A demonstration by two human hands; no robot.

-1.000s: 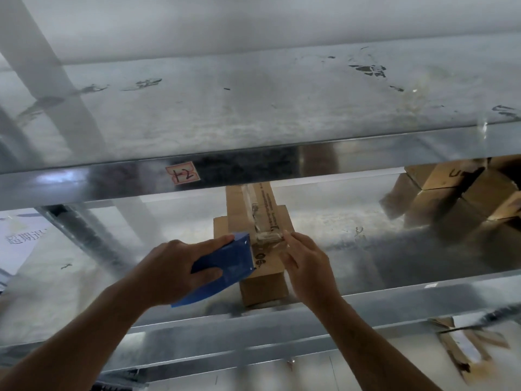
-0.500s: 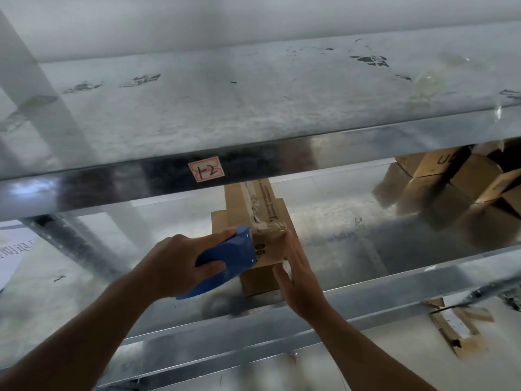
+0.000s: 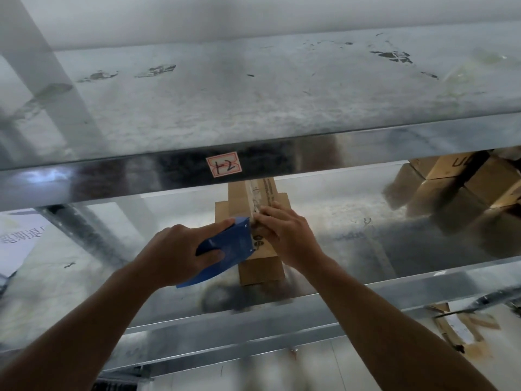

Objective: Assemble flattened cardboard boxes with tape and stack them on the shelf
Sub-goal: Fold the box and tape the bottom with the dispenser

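A small brown cardboard box [image 3: 260, 268] stands on the metal shelf [image 3: 423, 280], a strip of clear tape running along its top seam. My left hand [image 3: 180, 253] grips a blue tape dispenser [image 3: 225, 251], whose front end touches the box top. My right hand [image 3: 284, 235] lies on the box beside the dispenser, fingers pressing the tape by the dispenser's edge. The box's far end is hidden behind the upper shelf's front rail [image 3: 282, 162].
The upper shelf rail carries a paper label marked 12 [image 3: 224, 167]. Several finished cardboard boxes [image 3: 462, 190] are piled at the back right of the same shelf. A white printed sheet [image 3: 17, 241] lies at the left. Flattened cardboard [image 3: 462, 328] lies on the floor below right.
My right hand has moved from the box's near side up onto its top, next to the dispenser. The left hand with the dispenser has stayed at the box.
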